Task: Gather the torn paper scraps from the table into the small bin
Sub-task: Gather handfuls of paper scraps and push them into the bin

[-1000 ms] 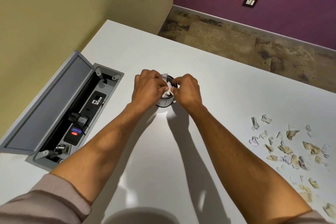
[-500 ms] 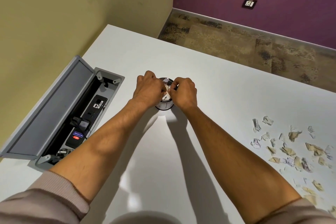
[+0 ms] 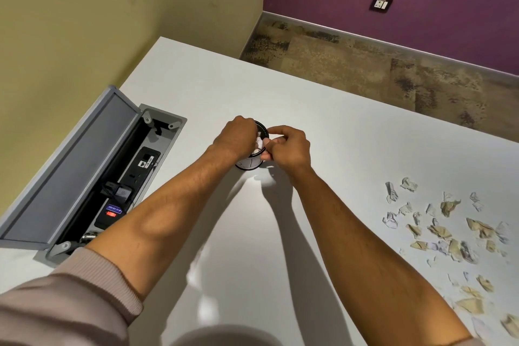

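Scraps point(image 3: 443, 230) mostly sat loose on the worktop point(image 3: 323, 109), well apart from the small bin point(image 3: 250, 161). Both hands' fingers were pinched on paper at its mouth: left hand point(image 3: 236, 137), right hand point(image 3: 289, 146). Early-stage, I'd say.

Looks like an office or meeting room: white table point(image 3: 323, 109) with flip-lid cable box point(image 3: 92, 177) at 9 o'clock holding power sockets point(image 3: 140, 166), carpet-tile floor point(image 3: 379, 64) at 1 o'clock, wall socket point(image 3: 380, 4) on purple wall.

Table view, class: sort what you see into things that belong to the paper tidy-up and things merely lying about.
Belongs to the job:
small bin
torn paper scraps
left hand
right hand

Just lying about:
open cable box
wall socket
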Motion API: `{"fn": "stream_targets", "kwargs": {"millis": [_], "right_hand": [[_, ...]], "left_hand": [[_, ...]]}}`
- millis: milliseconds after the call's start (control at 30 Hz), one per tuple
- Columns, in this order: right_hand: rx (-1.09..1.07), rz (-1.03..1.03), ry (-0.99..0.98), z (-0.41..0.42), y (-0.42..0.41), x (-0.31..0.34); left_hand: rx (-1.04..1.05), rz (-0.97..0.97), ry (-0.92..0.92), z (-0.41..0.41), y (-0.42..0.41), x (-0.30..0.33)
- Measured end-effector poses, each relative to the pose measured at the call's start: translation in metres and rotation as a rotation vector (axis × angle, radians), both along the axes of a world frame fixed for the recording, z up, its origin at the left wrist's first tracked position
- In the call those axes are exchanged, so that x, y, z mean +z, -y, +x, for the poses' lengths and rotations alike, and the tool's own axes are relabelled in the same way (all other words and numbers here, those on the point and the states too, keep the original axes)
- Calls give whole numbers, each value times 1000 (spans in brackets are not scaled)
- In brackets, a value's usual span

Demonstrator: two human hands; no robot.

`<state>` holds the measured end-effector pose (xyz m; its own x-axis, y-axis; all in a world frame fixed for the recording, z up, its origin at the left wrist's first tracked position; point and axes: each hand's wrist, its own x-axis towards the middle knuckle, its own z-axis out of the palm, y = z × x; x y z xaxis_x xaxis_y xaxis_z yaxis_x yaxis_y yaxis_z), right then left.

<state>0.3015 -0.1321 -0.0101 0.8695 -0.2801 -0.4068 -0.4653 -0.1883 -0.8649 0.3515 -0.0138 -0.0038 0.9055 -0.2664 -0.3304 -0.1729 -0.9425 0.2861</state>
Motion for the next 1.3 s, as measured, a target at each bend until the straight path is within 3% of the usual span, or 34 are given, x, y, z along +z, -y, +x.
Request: {"fn": "stream_targets", "kwargs": {"millis": [167, 433, 767, 1067, 1200, 1300], "right_hand": [[-40, 91, -14, 0, 1, -3], [-62, 49, -19, 0, 0, -7], [-86, -46, -5, -11, 5, 8], [-21, 55, -75, -18, 2, -3], [-29, 148, 0, -16, -2, -9], [39, 109, 66, -12, -5, -7]], "left_hand": [[-50, 43, -30, 6, 7, -9], [-70, 77, -41, 7, 13, -5], [40, -65, 82, -2, -7, 16], [-135, 105, -84, 1, -3, 0], [-170, 138, -126, 11, 0, -6], [-188, 123, -157, 15, 3, -8]]}}
